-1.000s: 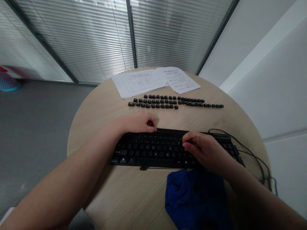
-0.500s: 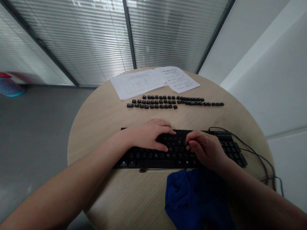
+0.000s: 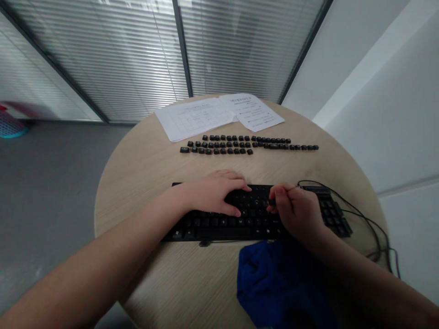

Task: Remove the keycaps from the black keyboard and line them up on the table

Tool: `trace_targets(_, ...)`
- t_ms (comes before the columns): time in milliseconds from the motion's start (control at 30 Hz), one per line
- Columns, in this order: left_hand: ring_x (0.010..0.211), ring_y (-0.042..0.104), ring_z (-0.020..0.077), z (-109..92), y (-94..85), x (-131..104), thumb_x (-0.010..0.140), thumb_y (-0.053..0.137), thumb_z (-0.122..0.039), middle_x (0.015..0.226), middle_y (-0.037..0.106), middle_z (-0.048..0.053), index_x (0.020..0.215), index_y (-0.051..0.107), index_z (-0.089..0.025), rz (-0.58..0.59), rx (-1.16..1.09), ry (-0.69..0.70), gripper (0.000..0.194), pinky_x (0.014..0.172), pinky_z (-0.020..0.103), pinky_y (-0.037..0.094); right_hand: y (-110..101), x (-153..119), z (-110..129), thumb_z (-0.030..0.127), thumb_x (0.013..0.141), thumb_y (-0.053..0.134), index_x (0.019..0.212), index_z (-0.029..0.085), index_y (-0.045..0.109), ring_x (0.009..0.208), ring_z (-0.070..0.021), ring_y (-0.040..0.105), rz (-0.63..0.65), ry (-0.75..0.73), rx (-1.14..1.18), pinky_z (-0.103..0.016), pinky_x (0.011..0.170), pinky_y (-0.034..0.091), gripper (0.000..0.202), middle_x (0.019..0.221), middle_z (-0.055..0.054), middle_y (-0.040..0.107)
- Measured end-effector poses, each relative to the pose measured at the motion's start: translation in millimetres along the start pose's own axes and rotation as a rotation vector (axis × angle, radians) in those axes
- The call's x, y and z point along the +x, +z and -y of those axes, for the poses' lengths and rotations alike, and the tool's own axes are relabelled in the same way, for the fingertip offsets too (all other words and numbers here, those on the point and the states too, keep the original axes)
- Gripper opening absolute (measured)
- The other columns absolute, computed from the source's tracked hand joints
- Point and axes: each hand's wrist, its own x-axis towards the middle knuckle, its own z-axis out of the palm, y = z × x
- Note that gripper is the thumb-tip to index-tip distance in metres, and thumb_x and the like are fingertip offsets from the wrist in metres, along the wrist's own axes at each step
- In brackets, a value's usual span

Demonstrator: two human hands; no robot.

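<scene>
Black keyboard [image 3: 245,221], flat; loose keycaps [image 3: 242,145] rowed beyond.

White letters B [image 3: 223,222] and M [image 3: 240,222] stand out on a black keyboard [image 3: 224,233]
A Windows logo [image 3: 177,233] marks a bottom-row key [image 3: 177,234] (print on the papers [image 3: 195,121] and loose keycaps [image 3: 222,145] is too small to read)

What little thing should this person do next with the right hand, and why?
Perhaps lift the right hand slightly off the keyboard: it is curled low there, so I can't tell whether it pinches something like the loose keycaps lying beyond. The left hand, spread across the keyboard, could steady it.
</scene>
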Motion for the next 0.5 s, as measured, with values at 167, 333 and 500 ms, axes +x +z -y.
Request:
trace_targets(167,0.134,0.058,0.0313,-1.9,-0.2,0.3,0.085,0.082,-0.047,0.141,0.065,0.012,0.136,0.065,-0.021,-0.002,0.029,-0.001,0.06,0.118,0.045,0.041,0.7,3.3,5.8,0.03,0.104,0.045,0.079,0.023,0.064,0.047,-0.0144,0.067,-0.029,0.044,-0.041,-0.025,0.053,0.046,0.032,0.052,0.005,0.068)
trace_targets(333,0.133,0.058,0.0315,-2.2,0.6,0.8,0.085,0.082,-0.047,0.139,0.066,0.012,0.136,0.065,-0.021,-0.002,0.036,0.001,0.061,0.118,0.046,0.041,-1.0,3.8,10.7,0.03,0.103,0.046,0.076,0.023,0.065,0.049,-0.016,0.069,-0.019,-0.006,-0.084,-0.026,0.053,0.045,0.033,0.053,0.003,0.069)
trace_targets(500,0.133,0.059,0.0314,-2.9,0.8,1.8,0.086,0.082,-0.047,0.139,0.065,0.012,0.136,0.065,-0.02,0.006,0.036,-0.004,0.059,0.117,0.046,0.042,0.3,9.6,10.0,0.031,0.102,0.045,0.075,0.023,0.064,0.043,-0.0157,0.065,-0.04,0.099,-0.061,-0.026,0.051,0.044,0.034,0.049,0.003,0.067)
